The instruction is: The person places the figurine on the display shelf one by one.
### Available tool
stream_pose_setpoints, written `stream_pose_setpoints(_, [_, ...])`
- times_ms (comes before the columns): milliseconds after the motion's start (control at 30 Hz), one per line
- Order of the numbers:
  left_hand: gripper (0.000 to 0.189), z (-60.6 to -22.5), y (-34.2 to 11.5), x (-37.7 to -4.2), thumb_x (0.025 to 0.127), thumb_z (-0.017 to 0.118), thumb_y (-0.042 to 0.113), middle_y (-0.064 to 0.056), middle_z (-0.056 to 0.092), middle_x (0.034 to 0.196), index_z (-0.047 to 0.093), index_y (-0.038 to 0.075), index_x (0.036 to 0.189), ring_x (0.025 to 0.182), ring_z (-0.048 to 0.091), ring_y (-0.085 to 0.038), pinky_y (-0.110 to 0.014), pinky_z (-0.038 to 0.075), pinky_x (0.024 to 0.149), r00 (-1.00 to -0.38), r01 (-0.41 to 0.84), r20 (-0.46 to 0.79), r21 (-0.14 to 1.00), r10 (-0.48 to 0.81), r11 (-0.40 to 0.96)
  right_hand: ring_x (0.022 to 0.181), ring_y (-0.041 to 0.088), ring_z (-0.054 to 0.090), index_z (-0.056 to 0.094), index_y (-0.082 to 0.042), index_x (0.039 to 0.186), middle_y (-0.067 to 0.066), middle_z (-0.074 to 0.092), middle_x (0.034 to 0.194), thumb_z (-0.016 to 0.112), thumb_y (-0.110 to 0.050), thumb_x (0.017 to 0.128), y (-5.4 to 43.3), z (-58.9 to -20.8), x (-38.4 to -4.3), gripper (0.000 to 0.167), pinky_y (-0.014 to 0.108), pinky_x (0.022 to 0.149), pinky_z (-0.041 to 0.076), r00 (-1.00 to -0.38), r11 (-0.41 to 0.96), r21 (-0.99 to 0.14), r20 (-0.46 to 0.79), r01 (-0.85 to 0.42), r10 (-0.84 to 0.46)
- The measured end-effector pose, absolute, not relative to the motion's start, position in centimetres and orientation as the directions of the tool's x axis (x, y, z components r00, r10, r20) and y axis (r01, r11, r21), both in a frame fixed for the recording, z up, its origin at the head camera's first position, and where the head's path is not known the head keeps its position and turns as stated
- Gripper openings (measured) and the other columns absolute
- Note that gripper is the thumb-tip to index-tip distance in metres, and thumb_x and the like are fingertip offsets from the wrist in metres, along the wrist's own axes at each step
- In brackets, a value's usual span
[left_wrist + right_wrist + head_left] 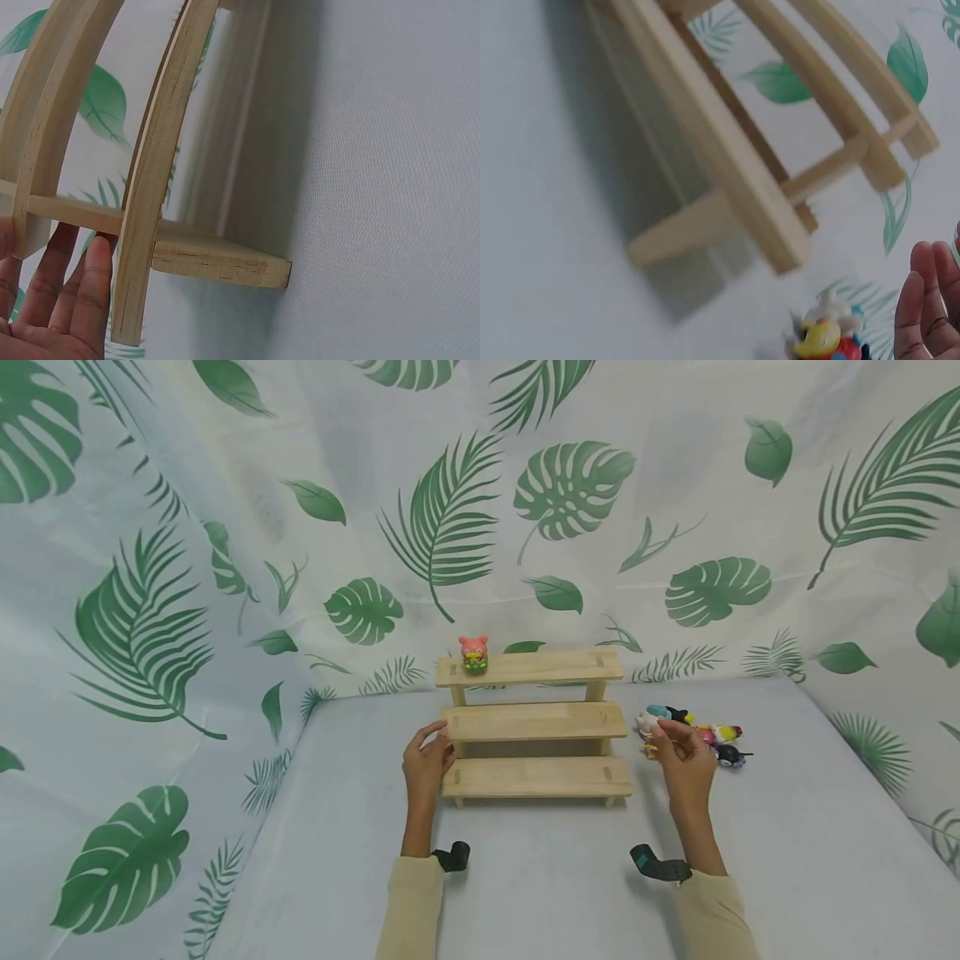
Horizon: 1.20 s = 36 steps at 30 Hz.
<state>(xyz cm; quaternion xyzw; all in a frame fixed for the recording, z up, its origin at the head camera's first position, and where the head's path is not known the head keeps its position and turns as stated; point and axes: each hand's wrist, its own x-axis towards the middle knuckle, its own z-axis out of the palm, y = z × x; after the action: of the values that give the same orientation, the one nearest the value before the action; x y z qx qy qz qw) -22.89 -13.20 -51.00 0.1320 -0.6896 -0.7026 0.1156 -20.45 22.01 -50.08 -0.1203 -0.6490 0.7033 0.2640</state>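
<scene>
Left hand (426, 758): my fingers, loose, touch the shelf's (536, 722) 9 o'clock end.
Right hand (688, 772): near toys (727, 733), 3 o'clock; can't tell if I'm gripping.
Pink toy (473, 652): top tier (536, 669), 11 o'clock.

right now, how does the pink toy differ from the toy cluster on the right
The pink toy sits on the top shelf of the wooden stand; the toy cluster lies on the white surface.
The pink toy stands upright and alone; the toy cluster is a jumble of several.
The pink toy is mainly pink above green; the toy cluster mixes white, blue, black, yellow and red.
Both show yellow parts.
</scene>
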Motion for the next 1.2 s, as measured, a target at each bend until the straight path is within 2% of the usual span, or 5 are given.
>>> stream_pose_setpoints(200, [0.024, -51.0, -13.2, -22.9, 0.095, 0.065, 0.029, -0.015, 0.074, 0.098, 0.070, 0.016, 0.115, 0.084, 0.073, -0.024, -0.029, 0.062, 0.070, -0.936, -0.018, -0.022, 1.000, -0.351, -0.016, 0.071, -0.002, 0.067, 0.062, 0.001, 0.112, -0.005, 0.060, 0.093, 0.067, -0.011, 0.092, 24.7, -52.0, -18.9, 0.024, 0.009, 0.064, 0.056, -0.779, -0.003, -0.993, 0.089, -0.116, 0.621])
stream_pose_setpoints(300, [0.025, -51.0, -13.2, -22.9, 0.095, 0.065, 0.031, -0.015, 0.074, 0.100, 0.070, 0.016, 0.115, 0.088, 0.073, -0.026, -0.029, 0.062, 0.072, -0.935, -0.024, -0.030, 1.000, -0.353, -0.019, 0.071, -0.008, 0.064, 0.060, -0.008, 0.118, -0.009, 0.055, 0.099, 0.063, -0.015, 0.096, 26.1, -52.5, -18.2, 0.024, 0.006, 0.064, 0.054, -0.741, 0.002, -1.000, 0.012, -0.014, 0.672])
stream_pose_setpoints(567, [0.026, -51.0, -13.2, -23.0, 0.095, 0.065, 0.032, -0.017, 0.074, 0.101, 0.070, 0.016, 0.116, 0.096, 0.072, -0.034, -0.029, 0.062, 0.072, -0.935, -0.026, -0.034, 0.999, -0.353, -0.026, 0.069, -0.008, 0.061, 0.039, -0.020, 0.142, -0.012, 0.039, 0.115, 0.058, -0.019, 0.098, 28.9, -52.8, -16.9, 0.048, 0.008, 0.064, 0.054, -0.671, -0.162, -0.976, -0.218, 0.147, 0.709])
stream_pose_setpoints(833, [0.022, -51.2, -13.2, -23.1, 0.094, 0.066, 0.031, -0.013, 0.074, 0.100, 0.071, 0.020, 0.112, 0.092, 0.073, -0.027, -0.033, 0.062, 0.074, -0.934, -0.042, -0.050, 0.999, -0.354, -0.030, 0.067, -0.010, 0.059, 0.024, -0.028, 0.151, 0.002, 0.020, 0.158, 0.053, -0.021, 0.100, 29.9, -52.6, -17.2, 0.059, 0.009, 0.065, 0.056, -0.659, -0.245, -0.937, -0.349, 0.248, 0.667])
stream_pose_setpoints(1200, [0.021, -50.9, -13.1, -22.9, 0.094, 0.066, 0.030, -0.014, 0.075, 0.098, 0.071, 0.020, 0.112, 0.092, 0.073, -0.027, -0.032, 0.062, 0.074, -0.931, -0.064, -0.072, 0.997, -0.358, -0.035, 0.060, -0.009, 0.062, 0.018, -0.029, 0.155, 0.006, 0.015, 0.163, 0.053, -0.019, 0.100, 30.7, -53.0, -18.6, 0.066, 0.014, 0.064, 0.058, -0.688, -0.289, -0.912, -0.410, 0.292, 0.599])
